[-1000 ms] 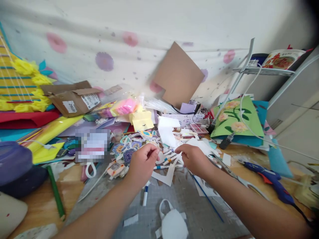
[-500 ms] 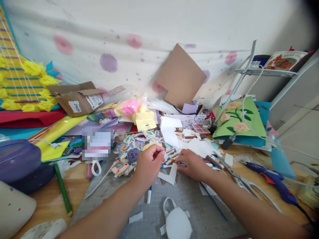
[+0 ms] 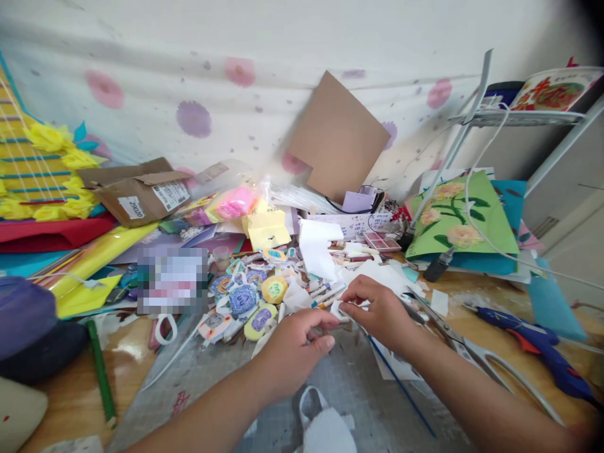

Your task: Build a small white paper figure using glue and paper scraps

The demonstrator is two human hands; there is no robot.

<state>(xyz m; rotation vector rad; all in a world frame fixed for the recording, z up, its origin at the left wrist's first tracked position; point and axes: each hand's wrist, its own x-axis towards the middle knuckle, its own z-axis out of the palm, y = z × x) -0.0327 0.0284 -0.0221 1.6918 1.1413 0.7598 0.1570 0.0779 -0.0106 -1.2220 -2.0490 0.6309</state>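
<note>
My right hand (image 3: 372, 308) pinches a small piece of white paper (image 3: 336, 309) between thumb and fingers, above the back of the grey cutting mat (image 3: 189, 384). My left hand (image 3: 299, 343) is just left of it, fingers reaching toward the paper and the thumb apart from them; I see nothing held there. Whether its fingertips touch the paper is unclear. A white rounded cutout with a loop (image 3: 325, 428) lies on the mat below my hands. Beyond my left hand sits a pile of small coloured badge-like pieces, among them a yellow-green one (image 3: 261, 319).
Scissors (image 3: 467, 346) and a blue glue gun (image 3: 523, 340) lie at the right. Markers (image 3: 325, 296) and paper scraps are heaped behind my hands. A green stick (image 3: 100, 374) is at the left. A cardboard box (image 3: 136, 195) and a metal rack (image 3: 519, 118) stand farther back.
My left hand has come down and its pinched fingers have parted. An angled white paper piece has left the mat, and my right hand has risen slightly with white paper in it.
</note>
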